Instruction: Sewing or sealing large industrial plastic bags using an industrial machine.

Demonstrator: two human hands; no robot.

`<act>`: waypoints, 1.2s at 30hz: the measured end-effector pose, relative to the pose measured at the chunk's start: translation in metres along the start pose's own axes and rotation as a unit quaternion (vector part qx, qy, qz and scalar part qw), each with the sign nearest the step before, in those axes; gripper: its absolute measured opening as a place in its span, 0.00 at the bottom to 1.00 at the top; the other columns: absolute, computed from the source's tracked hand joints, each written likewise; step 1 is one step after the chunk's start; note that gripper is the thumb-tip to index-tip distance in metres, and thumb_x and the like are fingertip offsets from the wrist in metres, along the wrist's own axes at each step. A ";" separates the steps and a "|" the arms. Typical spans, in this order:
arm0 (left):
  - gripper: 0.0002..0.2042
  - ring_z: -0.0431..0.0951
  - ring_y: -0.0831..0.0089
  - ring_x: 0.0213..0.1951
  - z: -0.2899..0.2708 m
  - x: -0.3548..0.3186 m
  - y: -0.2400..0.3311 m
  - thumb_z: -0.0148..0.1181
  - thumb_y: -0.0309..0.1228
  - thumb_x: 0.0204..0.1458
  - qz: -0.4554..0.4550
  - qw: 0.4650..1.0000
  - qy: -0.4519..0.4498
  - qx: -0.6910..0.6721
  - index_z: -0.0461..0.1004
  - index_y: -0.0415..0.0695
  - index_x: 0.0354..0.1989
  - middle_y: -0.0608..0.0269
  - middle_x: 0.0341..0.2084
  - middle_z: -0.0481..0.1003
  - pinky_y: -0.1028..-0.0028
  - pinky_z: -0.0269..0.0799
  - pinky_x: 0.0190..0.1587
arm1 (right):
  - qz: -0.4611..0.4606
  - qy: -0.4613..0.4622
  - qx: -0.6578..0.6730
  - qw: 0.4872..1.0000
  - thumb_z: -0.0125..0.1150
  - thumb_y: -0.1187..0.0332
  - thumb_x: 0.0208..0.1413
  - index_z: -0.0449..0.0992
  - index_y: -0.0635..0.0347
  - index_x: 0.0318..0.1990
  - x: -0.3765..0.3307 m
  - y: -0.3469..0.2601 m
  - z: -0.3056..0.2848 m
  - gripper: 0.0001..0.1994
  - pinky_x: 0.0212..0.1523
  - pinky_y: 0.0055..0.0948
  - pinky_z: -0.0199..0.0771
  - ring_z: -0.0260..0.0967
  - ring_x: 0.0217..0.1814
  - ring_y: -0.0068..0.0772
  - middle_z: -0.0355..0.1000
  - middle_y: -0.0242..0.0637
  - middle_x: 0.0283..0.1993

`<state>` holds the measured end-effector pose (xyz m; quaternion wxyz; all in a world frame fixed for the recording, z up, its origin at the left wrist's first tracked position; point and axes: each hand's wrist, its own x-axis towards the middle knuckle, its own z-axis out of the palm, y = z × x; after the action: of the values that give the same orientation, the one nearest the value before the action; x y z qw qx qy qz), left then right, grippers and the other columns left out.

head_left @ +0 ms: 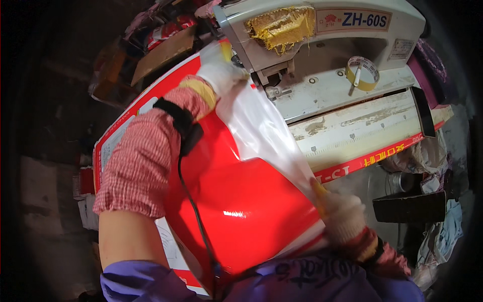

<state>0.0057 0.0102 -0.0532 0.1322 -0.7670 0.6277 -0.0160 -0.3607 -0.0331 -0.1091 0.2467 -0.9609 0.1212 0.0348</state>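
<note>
A large glossy red and white sack spreads across my front, its white strip running along the sewing machine. My left hand, in a whitish glove with yellow fingertips, rests on the sack's far part, close to the machine's needle area; motion blur hides how its fingers sit. Lower right, my right hand wears a similar glove. Its fingers close on the sack's right edge. Red checked sleeves cover both forearms, and a black strap with a dark box and cable goes round the left one.
On the machine bed lies a tape roll with a small white stick across it. A yellow woven cloth is fixed to the machine head. A ruled ledge borders the bed. At right sits a black box; a brown board lies far left.
</note>
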 end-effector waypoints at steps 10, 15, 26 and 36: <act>0.16 0.74 0.60 0.40 -0.070 0.060 -0.061 0.50 0.31 0.44 -0.157 0.957 0.138 0.202 0.71 0.57 0.44 0.58 0.35 0.74 0.64 0.69 0.42 | 0.088 0.029 -0.090 0.992 0.49 0.63 0.45 0.72 0.60 0.38 0.180 -0.041 -0.040 0.15 0.30 0.40 0.70 0.71 0.33 0.46 0.72 0.47 0.30; 0.09 0.74 0.56 0.31 -0.094 0.002 0.002 0.56 0.35 0.40 -0.133 0.959 -0.124 0.216 0.73 0.49 0.30 0.55 0.24 0.73 0.64 0.70 0.34 | -0.089 0.086 0.020 0.992 0.52 0.59 0.43 0.76 0.56 0.34 0.220 -0.011 -0.012 0.14 0.37 0.37 0.69 0.70 0.36 0.48 0.72 0.48 0.34; 0.17 0.73 0.57 0.26 -0.130 -0.052 0.159 0.59 0.46 0.40 0.150 0.908 -0.367 -0.135 0.73 0.44 0.26 0.60 0.20 0.72 0.67 0.70 0.32 | -0.221 -0.043 0.048 0.973 0.55 0.62 0.40 0.76 0.52 0.34 0.207 -0.005 -0.054 0.12 0.36 0.33 0.69 0.71 0.34 0.43 0.73 0.42 0.33; 0.24 0.75 0.63 0.27 -0.196 -0.070 0.157 0.53 0.56 0.41 -0.105 0.786 -0.609 -0.016 0.73 0.44 0.31 0.58 0.21 0.73 0.67 0.68 0.31 | -0.143 -0.064 0.141 0.978 0.55 0.62 0.41 0.76 0.57 0.28 0.212 0.005 -0.038 0.10 0.26 0.36 0.66 0.70 0.24 0.37 0.74 0.37 0.26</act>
<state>-0.1972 0.0148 0.1105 0.4727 -0.6804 0.3326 0.4506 -0.1567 -0.1013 -0.1055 0.3894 -0.9196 -0.0297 0.0429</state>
